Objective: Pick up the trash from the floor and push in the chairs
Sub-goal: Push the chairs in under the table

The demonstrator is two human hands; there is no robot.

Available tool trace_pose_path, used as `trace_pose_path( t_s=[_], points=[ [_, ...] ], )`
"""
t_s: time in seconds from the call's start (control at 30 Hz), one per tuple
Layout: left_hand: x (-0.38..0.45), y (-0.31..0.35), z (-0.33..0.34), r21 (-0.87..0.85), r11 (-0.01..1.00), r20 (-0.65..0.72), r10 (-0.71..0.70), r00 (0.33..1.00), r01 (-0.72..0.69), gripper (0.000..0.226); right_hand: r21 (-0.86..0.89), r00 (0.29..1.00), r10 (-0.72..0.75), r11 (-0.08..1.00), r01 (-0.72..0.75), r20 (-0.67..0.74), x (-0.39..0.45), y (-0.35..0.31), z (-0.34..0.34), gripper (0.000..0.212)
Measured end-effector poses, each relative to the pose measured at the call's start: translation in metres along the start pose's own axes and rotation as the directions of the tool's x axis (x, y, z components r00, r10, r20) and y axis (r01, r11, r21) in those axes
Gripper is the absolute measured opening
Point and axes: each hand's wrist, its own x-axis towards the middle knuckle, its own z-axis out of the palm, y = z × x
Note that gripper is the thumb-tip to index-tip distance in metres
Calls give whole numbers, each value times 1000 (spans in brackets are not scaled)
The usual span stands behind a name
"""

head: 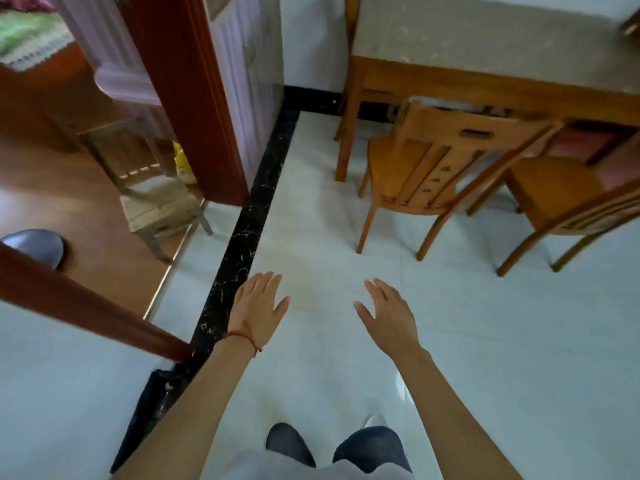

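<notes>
Ahead-right of hands, short of wooden desk [485, 84]: slat-backed orange wooden chair [426, 168] stands pulled out, back facing person. Right hand [388, 313] nearer; left hand [259, 306] farther. Both spread, empty. No trash visible on white tiled floor [485, 341].

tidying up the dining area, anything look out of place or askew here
Two wooden chairs stand pulled out from the dining table: the nearer chair is turned at an angle, and the right chair also sits clear of the table. No trash is visible on the white tile floor. Both hands, left and right, are empty.
</notes>
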Motion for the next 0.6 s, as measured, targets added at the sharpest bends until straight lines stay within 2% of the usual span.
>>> trace_pose_path(
  t_s=[0.17, 0.4, 0.6],
  points=[
    [30, 78, 26, 74, 992, 38, 98, 994, -101, 54, 0, 994, 108, 994, -108, -36, -15, 78, -30, 54],
    [69, 199, 59, 112, 977, 38, 178, 983, -181, 54, -12, 982, 167, 986, -169, -88, -8, 186, -83, 54],
    [105, 258, 66, 130, 963, 25, 234, 972, -236, 53, -12, 975, 194, 980, -196, -108, 15, 238, -115, 55]
  ],
)
